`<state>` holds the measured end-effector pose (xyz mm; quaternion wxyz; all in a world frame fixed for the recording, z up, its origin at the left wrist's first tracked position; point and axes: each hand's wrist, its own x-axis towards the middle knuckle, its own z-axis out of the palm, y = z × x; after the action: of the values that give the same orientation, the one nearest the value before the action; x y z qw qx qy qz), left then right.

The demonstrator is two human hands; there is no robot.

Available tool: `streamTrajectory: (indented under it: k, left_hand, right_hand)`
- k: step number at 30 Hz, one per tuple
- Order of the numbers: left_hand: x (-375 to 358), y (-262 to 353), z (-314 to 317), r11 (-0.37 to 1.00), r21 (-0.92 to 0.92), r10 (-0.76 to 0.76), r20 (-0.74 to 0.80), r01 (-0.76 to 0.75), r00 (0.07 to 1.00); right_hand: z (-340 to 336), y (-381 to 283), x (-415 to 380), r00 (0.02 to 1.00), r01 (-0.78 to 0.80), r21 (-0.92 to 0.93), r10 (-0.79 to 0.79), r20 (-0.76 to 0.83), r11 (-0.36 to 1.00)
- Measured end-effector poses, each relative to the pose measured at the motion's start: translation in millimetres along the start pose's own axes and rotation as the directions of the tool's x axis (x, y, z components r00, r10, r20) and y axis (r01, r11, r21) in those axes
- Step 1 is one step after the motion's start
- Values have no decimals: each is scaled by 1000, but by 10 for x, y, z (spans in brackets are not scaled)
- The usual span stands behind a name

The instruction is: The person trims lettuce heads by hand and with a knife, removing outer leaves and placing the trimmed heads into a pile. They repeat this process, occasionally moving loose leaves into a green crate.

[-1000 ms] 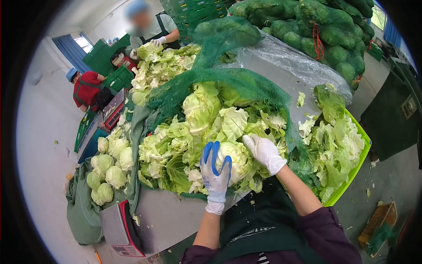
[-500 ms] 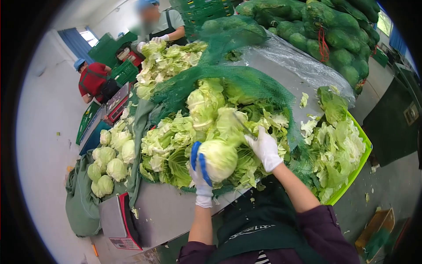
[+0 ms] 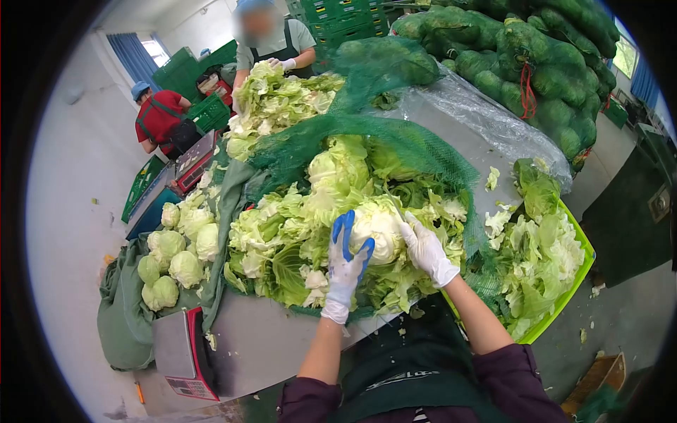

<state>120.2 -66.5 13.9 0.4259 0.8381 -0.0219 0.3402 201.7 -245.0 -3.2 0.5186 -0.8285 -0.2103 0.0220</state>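
A pale, trimmed cabbage head (image 3: 378, 230) rests on loose leaves (image 3: 282, 264) at the middle. My left hand (image 3: 347, 264), in a white glove with blue fingers, is at its left side with the fingers spread. At its right side is my right hand (image 3: 426, 254), white-gloved, with its fingers wrapped round a thin knife (image 3: 395, 205) whose blade points up and left. A larger leafy cabbage (image 3: 338, 166) lies just behind, within the green net (image 3: 423, 144).
Trimmed cabbages (image 3: 186, 269) sit on green cloth at left, near a scale (image 3: 176, 352). A lime crate rim (image 3: 564, 303) surrounds leaves at right. Netted cabbages (image 3: 550, 92) are stacked behind. One person (image 3: 282, 46) handles leaves across the table; another (image 3: 161, 120) stands farther left.
The cabbage head has moved up and right, onto the leaves, showing a whiter side. My left hand has moved right and its fingers have spread. The view has shifted slightly.
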Motion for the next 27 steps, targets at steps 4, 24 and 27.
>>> streamTrajectory:
  k: [4, 24, 27]
  left_hand:
    - [266, 57, 22, 978, 162, -133, 6, 130, 991]
    - [-201, 37, -201, 813, -476, -336, 89, 336, 938]
    - [-180, 44, -160, 880, -389, -259, 85, 271, 962]
  right_hand:
    - [-123, -152, -74, 987, -122, -142, 135, 84, 982]
    - [-280, -45, 462, 984, -82, -303, 30, -175, 950]
    - [-421, -722, 76, 942, 111, -379, 24, 334, 919]
